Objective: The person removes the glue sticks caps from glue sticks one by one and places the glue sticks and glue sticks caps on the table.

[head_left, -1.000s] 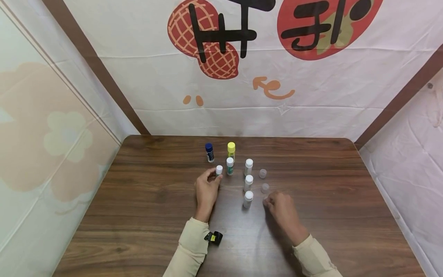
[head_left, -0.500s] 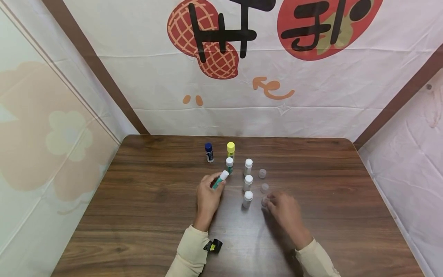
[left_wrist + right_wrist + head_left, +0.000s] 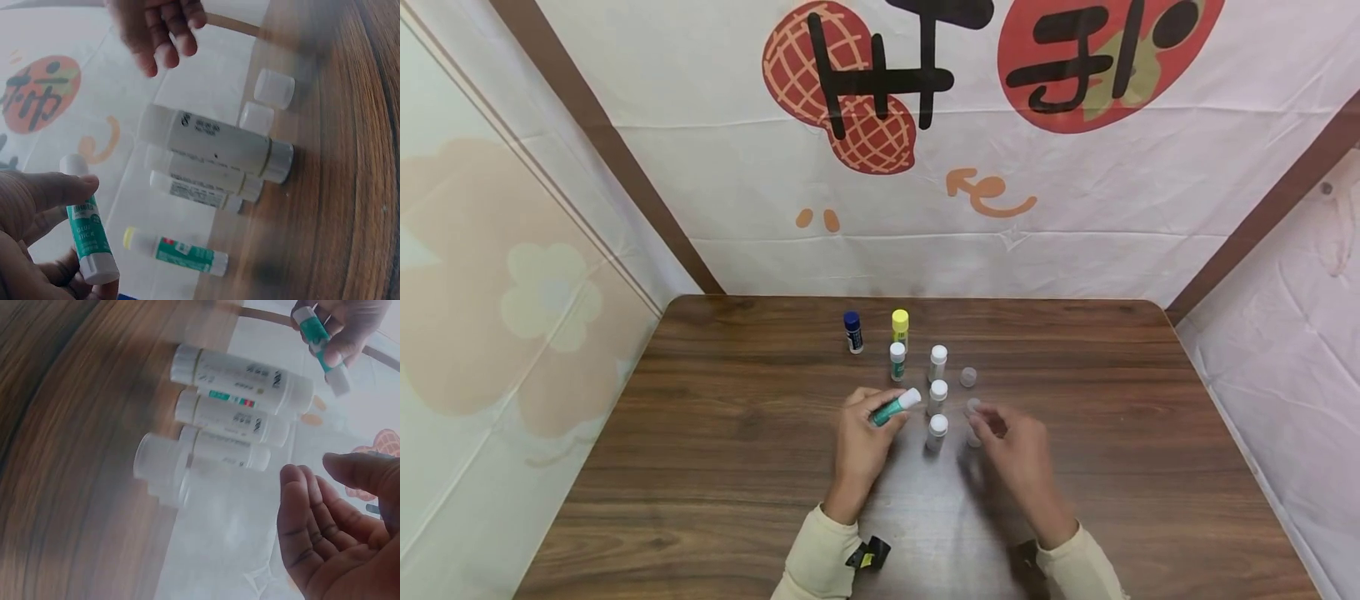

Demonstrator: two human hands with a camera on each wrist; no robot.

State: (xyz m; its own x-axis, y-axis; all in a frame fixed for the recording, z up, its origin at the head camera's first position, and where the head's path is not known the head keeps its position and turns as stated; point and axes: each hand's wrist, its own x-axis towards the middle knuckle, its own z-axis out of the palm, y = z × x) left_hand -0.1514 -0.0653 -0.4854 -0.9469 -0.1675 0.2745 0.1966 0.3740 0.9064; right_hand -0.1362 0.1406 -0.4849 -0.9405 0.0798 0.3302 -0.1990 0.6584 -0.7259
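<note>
My left hand (image 3: 861, 446) grips a green glue stick (image 3: 90, 234) with a white cap, lifted off the table and tilted, its cap end pointing right in the head view. My right hand (image 3: 1021, 450) hovers beside the small clear caps (image 3: 161, 456). Its fingers are relaxed and apart from the thumb, with nothing between them. Between the two hands, white glue sticks (image 3: 937, 433) stand upright in a column. A second green glue stick (image 3: 897, 363) stands behind the held one.
At the back of the brown wooden table (image 3: 700, 467) stand a glue stick with a dark blue cap (image 3: 853, 332) and one with a yellow cap (image 3: 900, 322). A printed white cloth (image 3: 737, 200) hangs behind the far edge.
My left hand has lifted the green glue stick from upright, tilted it and brought it right and nearer. My right hand has come away from the nearest clear cap.
</note>
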